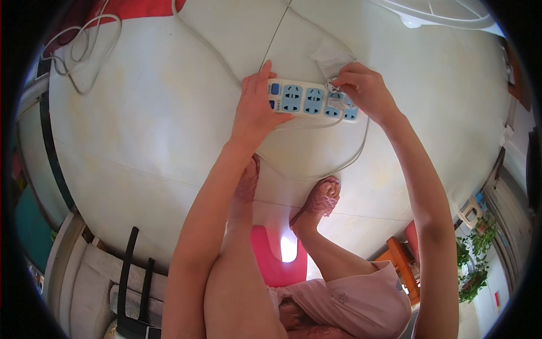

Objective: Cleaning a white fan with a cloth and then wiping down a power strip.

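Note:
A white power strip (308, 112) with light blue sockets and dark blue switches lies across the floor in front of me. My left hand (256, 101) grips its left end, thumb along the near edge and fingers over the far edge. Over the right end, my right hand (360, 87) pinches a crumpled whitish cloth or tissue (332, 59), which spreads onto the floor beyond the strip. A white plug (337, 101) sits in a socket near the right end, and its cord (322, 126) runs back to the left. The right-hand fingertips partly hide the sockets there.
A white cable (207, 44) runs from the strip's left end to a red cloth (139, 8). Coiled cable (103, 55) lies at upper left. Another cord loops near my sandalled feet (326, 197). A pink stool (275, 271) is beneath me; a white fan guard (444, 15) stands at upper right.

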Demonstrator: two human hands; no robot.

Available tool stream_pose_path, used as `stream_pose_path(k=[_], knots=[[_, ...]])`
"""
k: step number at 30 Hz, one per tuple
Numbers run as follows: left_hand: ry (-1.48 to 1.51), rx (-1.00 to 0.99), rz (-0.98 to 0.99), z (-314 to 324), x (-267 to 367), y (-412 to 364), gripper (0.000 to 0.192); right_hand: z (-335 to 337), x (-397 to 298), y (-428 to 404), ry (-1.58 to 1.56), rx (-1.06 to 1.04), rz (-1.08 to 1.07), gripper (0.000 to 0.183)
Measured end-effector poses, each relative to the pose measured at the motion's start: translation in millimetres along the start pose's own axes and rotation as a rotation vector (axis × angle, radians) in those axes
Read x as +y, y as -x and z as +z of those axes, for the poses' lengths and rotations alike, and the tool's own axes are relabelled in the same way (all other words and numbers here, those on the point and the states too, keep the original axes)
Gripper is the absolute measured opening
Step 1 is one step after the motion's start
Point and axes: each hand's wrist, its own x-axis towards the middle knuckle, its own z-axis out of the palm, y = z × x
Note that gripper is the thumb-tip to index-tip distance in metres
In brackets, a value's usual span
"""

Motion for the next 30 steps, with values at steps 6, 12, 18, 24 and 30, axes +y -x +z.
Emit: stream_pose_path(k=[6,12,18,24,30], knots=[[-0.004,-0.036,0.020,1.5,1.7,-3.0,0.117,48.3,-52.0,-45.0,0.050,0.041,-0.309,0.002],[-0.044,0.012,0.007,-2.5,-3.4,0.2,0.118,11.2,-1.7,-11.0,0.070,-0.014,-0.241,0.009],[-0.025,-0.020,0.037,1.9,-0.1,-2.3,0.120,27.5,-22.4,-21.7,0.068,0.000,-0.274,0.008],[-0.012,0.025,0.080,4.9,-5.6,-1.5,0.120,29.7,-29.1,-42.0,0.066,-0.071,-0.259,0.010],[-0.126,-0.004,0.051,3.3,-1.6,-1.0,0.111,-56.5,6.7,51.9,0.025,0.254,0.405,0.013]])
